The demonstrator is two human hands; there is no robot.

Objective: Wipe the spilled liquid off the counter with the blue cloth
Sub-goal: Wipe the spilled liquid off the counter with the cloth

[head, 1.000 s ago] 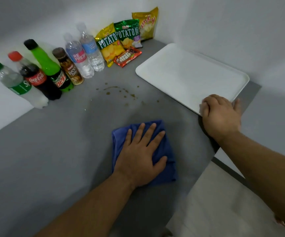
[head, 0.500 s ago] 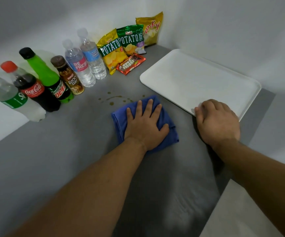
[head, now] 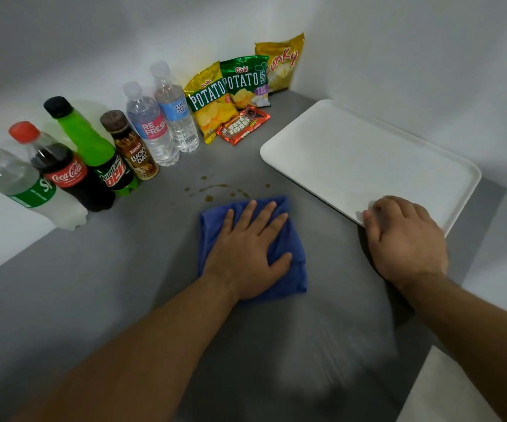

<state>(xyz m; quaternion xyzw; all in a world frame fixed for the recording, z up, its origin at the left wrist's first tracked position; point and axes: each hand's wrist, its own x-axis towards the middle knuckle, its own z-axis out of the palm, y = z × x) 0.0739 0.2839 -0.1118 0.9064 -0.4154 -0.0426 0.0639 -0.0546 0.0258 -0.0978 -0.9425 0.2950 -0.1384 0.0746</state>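
- While the cloth (head: 293,269) is pressed flat on the counter (head: 93,284), it is covered by the left hand (head: 247,254), whose fingers are held straight and spread.
- Brown drops of the spill (head: 212,190) are seen just beyond the cloth's far edge; whether they are touched by it cannot be told.
- The near corner of the tray (head: 352,156) is gripped by the right hand (head: 407,242), with fingers curled over the rim.
- Six bottles (head: 66,175) are lined along the wall, left of the spill.
- Snack bags (head: 243,80) are stood in the far corner.
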